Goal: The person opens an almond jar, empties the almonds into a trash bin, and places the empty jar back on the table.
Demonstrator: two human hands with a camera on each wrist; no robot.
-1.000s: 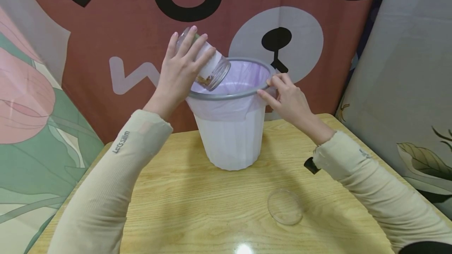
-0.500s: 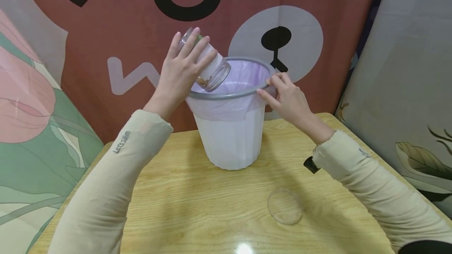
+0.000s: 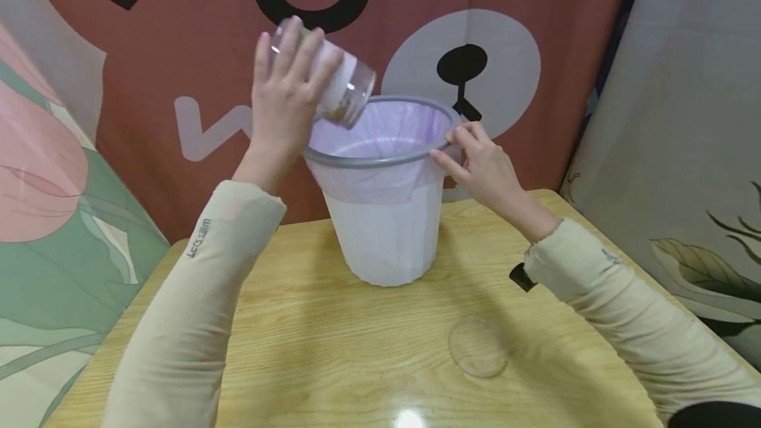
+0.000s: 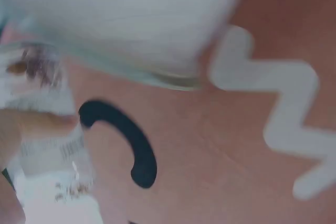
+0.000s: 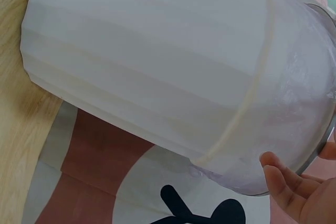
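Observation:
My left hand (image 3: 285, 98) grips a clear jar (image 3: 341, 78) with a white label, tilted with its mouth down and to the right, above the left side of the rim of a white trash bin (image 3: 389, 236). Some small brown bits (image 3: 335, 113) lie inside the jar near its mouth. In the left wrist view the thumb (image 4: 47, 121) presses on the jar's label. A thin purple bag lines the bin, held under its grey rim (image 3: 380, 162). My right hand (image 3: 490, 167) pinches that rim at the right; its fingers (image 5: 286, 182) show at the rim in the right wrist view.
On the wooden table (image 3: 333, 362), a clear round lid (image 3: 477, 347) lies in front of the bin, toward the right. Printed cloth (image 3: 196, 38) hangs close behind the table and along both sides.
My left hand has lifted the jar up and left, away from the bin's opening, and the jar now lies a little flatter. The right hand stays at the rim.

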